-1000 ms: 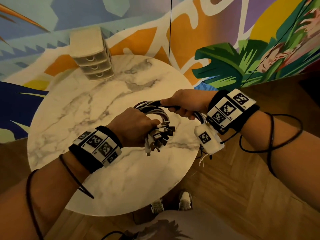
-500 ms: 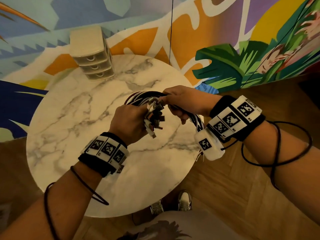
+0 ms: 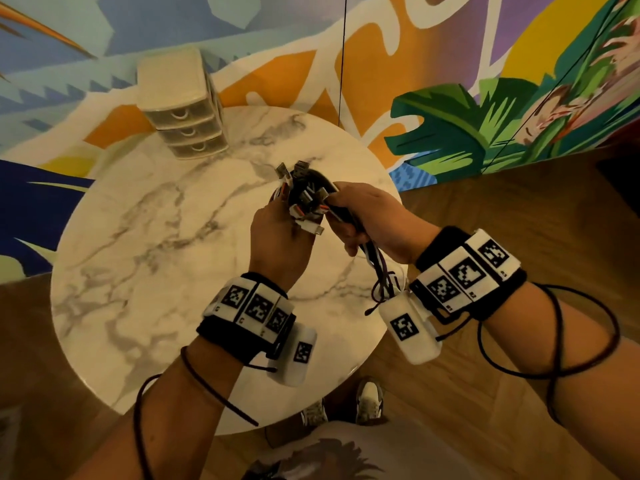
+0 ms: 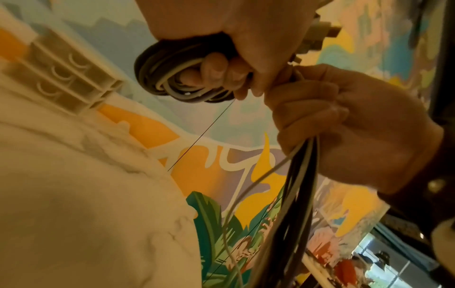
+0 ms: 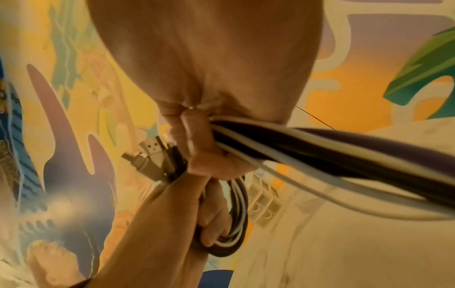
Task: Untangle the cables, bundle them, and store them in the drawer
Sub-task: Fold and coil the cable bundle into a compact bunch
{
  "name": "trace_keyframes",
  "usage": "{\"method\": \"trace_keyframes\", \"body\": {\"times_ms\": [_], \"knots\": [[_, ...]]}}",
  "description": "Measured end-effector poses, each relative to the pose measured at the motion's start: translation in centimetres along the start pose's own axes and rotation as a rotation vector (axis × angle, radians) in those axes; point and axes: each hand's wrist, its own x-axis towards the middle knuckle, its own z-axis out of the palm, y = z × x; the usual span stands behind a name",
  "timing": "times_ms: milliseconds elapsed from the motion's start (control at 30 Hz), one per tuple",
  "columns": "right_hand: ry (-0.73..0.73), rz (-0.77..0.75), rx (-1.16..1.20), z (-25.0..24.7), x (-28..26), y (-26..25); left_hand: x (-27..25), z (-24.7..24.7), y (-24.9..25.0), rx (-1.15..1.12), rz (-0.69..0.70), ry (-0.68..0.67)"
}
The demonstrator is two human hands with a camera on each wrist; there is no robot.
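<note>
The cables (image 3: 313, 199) are being held in the air above the far right part of the round tabletop (image 3: 166, 258), gathered between both hands. The folded loop of cables is being gripped by the left hand (image 3: 280, 244), with its fingers curled through the coil, as is being shown in the left wrist view (image 4: 177, 78). The plugs (image 3: 304, 202) are being fanned out just above that hand, pointing up and away. The long run of the cables is being clasped by the right hand (image 3: 370, 220), fingers wrapped tightly round it, and the two hands are being kept touching or nearly so. The loose tails (image 3: 379, 275) are being left hanging below the right hand, over the right edge of the tabletop, beside the right wrist.

The drawer unit (image 3: 180, 109) is being kept at the far edge of the tabletop, against the painted wall (image 3: 485, 98), well apart from the hands; its three drawers are being kept closed. Bare marble is being left between the hands and the drawer unit, and across the whole left half of the tabletop. Wooden floor (image 3: 519, 209) is being shown to the right.
</note>
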Motion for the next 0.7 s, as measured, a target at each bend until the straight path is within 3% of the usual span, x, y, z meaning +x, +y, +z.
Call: {"method": "trace_keyframes", "body": {"times_ms": [133,200,367,433,533,600,700], "knots": [[0.083,0.014,-0.096,0.2,0.0,-0.1,0.2,-0.5,1.3,-0.090,-0.128,-0.199],[0.133,0.002,-0.175,0.4,0.4,-0.3,0.0,-0.7,2.6,-0.238,-0.169,-0.254],[0.117,-0.035,-0.056,0.2,-0.1,0.4,0.0,-0.4,3.2,-0.418,-0.245,-0.170],[0.153,-0.017,-0.208,0.1,-0.7,1.0,0.2,0.0,2.9,-0.432,-0.301,-0.168],[0.200,-0.024,-0.569,0.3,-0.8,1.4,0.1,1.2,2.7,-0.432,-0.420,-0.276],[0.214,-0.019,-0.659,0.2,-0.9,1.6,0.5,2.1,2.8,-0.454,-0.509,-0.306],[0.197,-0.021,-0.624,0.2,-1.4,2.6,1.4,3.3,2.6,-0.495,-0.652,-0.234]]}}
